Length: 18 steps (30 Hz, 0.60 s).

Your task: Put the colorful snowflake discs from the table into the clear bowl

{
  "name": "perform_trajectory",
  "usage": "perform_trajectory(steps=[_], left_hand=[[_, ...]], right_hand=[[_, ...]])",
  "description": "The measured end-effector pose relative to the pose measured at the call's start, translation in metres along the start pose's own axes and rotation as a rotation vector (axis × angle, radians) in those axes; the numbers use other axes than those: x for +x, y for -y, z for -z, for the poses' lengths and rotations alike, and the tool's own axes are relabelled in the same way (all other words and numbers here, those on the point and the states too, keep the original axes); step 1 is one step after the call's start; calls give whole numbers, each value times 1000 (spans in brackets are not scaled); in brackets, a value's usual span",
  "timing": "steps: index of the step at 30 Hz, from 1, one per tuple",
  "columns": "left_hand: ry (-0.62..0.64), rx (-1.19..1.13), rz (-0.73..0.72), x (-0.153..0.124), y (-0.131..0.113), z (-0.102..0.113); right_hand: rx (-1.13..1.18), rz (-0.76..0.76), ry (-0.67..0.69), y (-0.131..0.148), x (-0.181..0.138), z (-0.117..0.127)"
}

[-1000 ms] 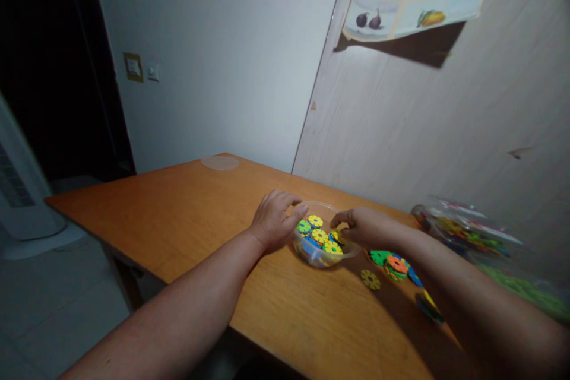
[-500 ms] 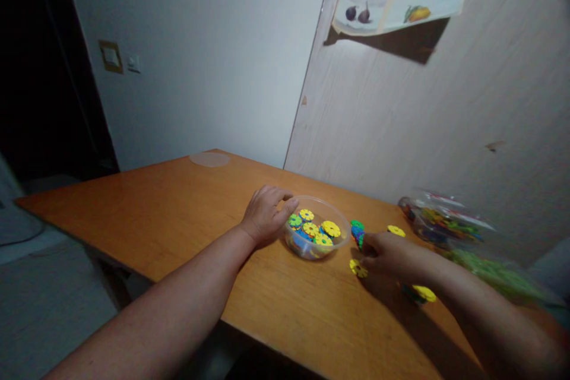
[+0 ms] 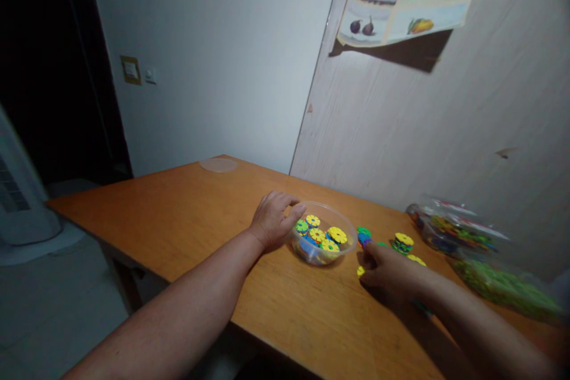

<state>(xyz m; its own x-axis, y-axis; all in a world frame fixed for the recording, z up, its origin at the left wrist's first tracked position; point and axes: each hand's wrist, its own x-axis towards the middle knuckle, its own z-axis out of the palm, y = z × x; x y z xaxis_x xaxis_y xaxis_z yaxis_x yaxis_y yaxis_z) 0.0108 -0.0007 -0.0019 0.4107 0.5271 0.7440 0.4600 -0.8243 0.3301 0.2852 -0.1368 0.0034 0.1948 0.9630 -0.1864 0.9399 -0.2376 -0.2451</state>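
A clear plastic bowl point(image 3: 327, 258) on the wooden table holds several flower-shaped plastic discs in yellow, green and blue. My left hand point(image 3: 274, 222) grips its left rim, thumb over the edge. To the right of the bowl, my right hand point(image 3: 385, 270) reaches down to the table with its fingers closed at a yellow disc point(image 3: 360, 272), which they partly cover. Just beyond those fingers lie green and blue discs point(image 3: 364, 234). A stack topped with a yellow disc point(image 3: 403, 240) stands behind this hand, and another yellow disc point(image 3: 417, 260) shows beside the wrist.
Clear bags of colourful pieces point(image 3: 463, 234) and a bag of green pieces point(image 3: 503, 288) lie at the table's right side. A round clear lid point(image 3: 219, 164) rests at the far left corner of the table point(image 3: 187, 208). The wall point(image 3: 222, 71) borders the back.
The view has shifted slightly. My right hand has come down over the yellow disc, now covering more of it. My left hand stays on the bowl's rim.
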Motion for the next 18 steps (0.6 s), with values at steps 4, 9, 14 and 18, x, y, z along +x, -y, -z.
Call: perform_trajectory(steps=[4, 9, 14, 18], left_hand=[[3, 1, 8, 0, -2, 1], [-4, -7, 25, 0, -5, 2], [-5, -11, 24, 0, -5, 1], [-1, -11, 22, 0, -5, 2]], right_hand=[[33, 92, -21, 0, -2, 3], [68, 94, -176, -6, -5, 38], [315, 148, -323, 23, -4, 68], [418, 244, -219, 64, 13, 58]])
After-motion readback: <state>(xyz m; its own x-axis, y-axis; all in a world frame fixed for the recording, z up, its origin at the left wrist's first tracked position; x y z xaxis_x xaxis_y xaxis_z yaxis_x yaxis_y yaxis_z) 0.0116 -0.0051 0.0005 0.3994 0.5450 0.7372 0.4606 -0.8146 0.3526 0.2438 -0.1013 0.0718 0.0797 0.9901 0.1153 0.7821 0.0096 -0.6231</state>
